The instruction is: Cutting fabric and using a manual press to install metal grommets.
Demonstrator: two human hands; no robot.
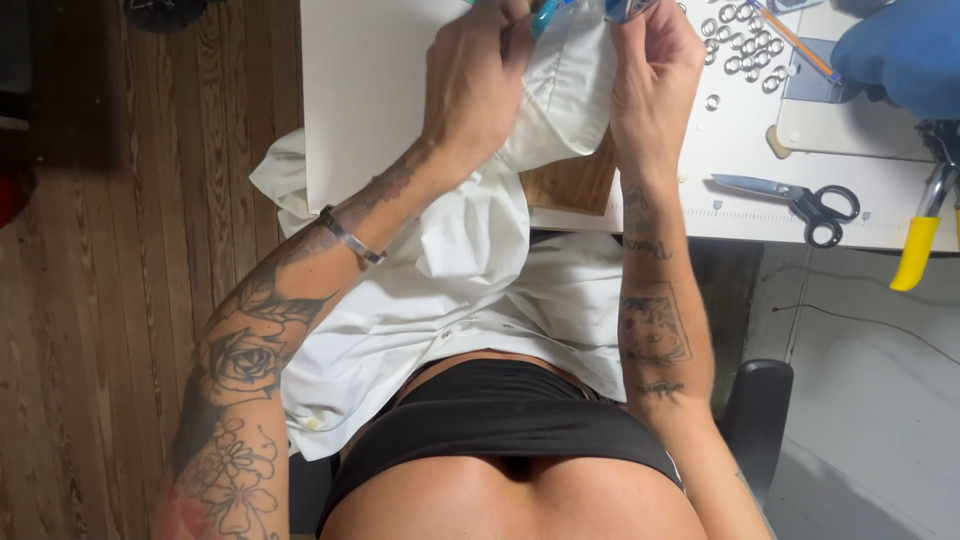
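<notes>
left hand (478, 75) and right hand (652, 70) both pinch white garment (480, 270) at far edge of white table (370, 90), fingers closed on fold of cloth. garment trails off table edge onto lap. blue-handled tool (545, 14) between hands, partly cut off by frame top; cannot tell which hand grips it. wooden block (575, 185) under cloth. right of hands: metal eyelets (740, 45) scattered, black-handled scissors (795, 198), yellow-handled tool (918, 250).

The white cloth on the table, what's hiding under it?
A brown wooden board pokes out beneath the white cloth on the white table. Both hands, left and right, hold the cloth; the board's rest is covered.
</notes>
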